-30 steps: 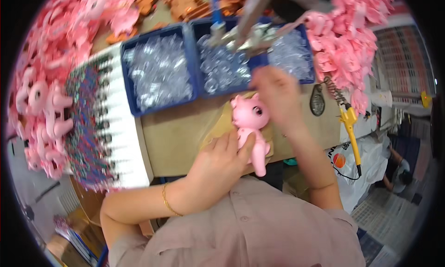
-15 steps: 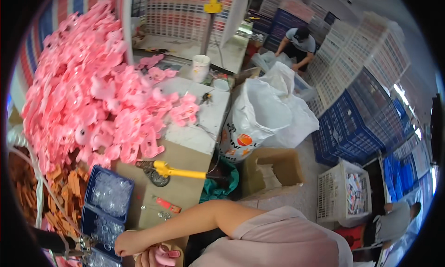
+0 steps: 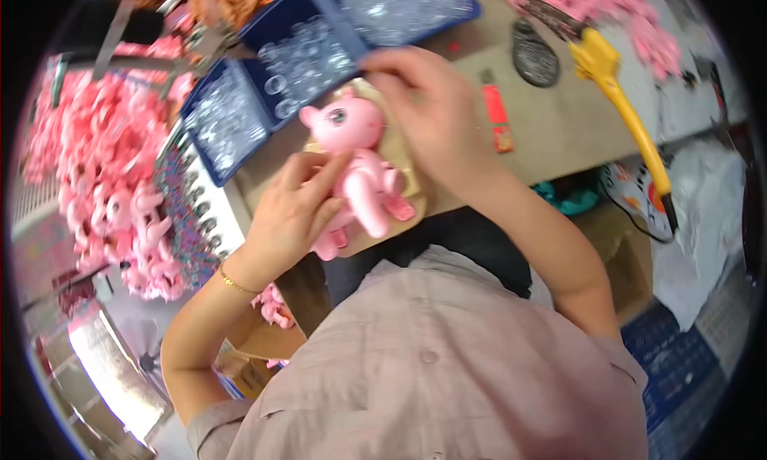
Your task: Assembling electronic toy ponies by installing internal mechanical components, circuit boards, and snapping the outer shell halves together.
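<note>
A pink toy pony [image 3: 363, 176] with a painted eye lies on a small tan board [image 3: 415, 190] at the table's near edge. My left hand [image 3: 292, 196] rests on the toy's body, its fingers holding the toy down from the left. Past the toy's head, my right hand [image 3: 435, 113] has thumb and fingers pinched together by the front rim of a blue divided bin [image 3: 357, 51]. Anything in that pinch is too small or blurred to make out. Clear plastic rings and small clear parts [image 3: 307, 57] fill the bin's compartments.
On the table to the right lie a red-handled tool [image 3: 497, 113], a dark oval piece [image 3: 535, 54] and a yellow-handled tool [image 3: 627, 101]. Pink toy parts [image 3: 120, 212] heap up at the left, orange pieces [image 3: 240, 5] behind. A cardboard box [image 3: 268, 332] sits below left.
My view has swung down and round to the table edge, bringing the toy and both hands into full view. My right hand stays beside the blue bin; my left hand remains at the toy.
</note>
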Demonstrator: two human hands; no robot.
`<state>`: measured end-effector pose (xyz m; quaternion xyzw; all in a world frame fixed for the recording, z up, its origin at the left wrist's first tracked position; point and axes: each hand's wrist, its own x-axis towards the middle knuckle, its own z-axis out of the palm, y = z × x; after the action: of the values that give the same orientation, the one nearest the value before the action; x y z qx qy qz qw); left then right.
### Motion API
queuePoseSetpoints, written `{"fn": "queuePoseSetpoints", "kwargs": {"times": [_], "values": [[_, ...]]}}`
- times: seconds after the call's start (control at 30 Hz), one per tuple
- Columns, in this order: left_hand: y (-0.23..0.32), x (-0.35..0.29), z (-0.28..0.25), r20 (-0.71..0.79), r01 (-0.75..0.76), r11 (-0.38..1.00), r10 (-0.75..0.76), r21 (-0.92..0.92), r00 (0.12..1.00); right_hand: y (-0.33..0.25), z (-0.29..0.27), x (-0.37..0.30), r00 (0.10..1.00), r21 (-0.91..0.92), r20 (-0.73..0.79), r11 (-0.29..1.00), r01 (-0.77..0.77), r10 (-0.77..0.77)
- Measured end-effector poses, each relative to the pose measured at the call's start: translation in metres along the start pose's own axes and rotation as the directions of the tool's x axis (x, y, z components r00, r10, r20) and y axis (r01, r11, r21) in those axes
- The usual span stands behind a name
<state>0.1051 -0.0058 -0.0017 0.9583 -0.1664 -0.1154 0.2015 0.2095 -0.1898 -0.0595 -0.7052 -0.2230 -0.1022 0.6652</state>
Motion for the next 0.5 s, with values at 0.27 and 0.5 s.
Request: {"fn": "queuePoseSetpoints", "kwargs": {"times": [0.27,0.5], "values": [[0.01,-0.014,0.0,-0.001,0.057,0.996,-0.057,0.065,0.998,-0.026,-0.041,-0.063,0.839,-0.282,0.507,0.958,-0.056,0.198],[0.014,-0.016,-0.004,0.04,0.093,0.987,-0.099,0.128,0.994,-0.038,-0.026,-0.06,0.807,-0.382,0.59,0.892,0.242,0.034]]}}
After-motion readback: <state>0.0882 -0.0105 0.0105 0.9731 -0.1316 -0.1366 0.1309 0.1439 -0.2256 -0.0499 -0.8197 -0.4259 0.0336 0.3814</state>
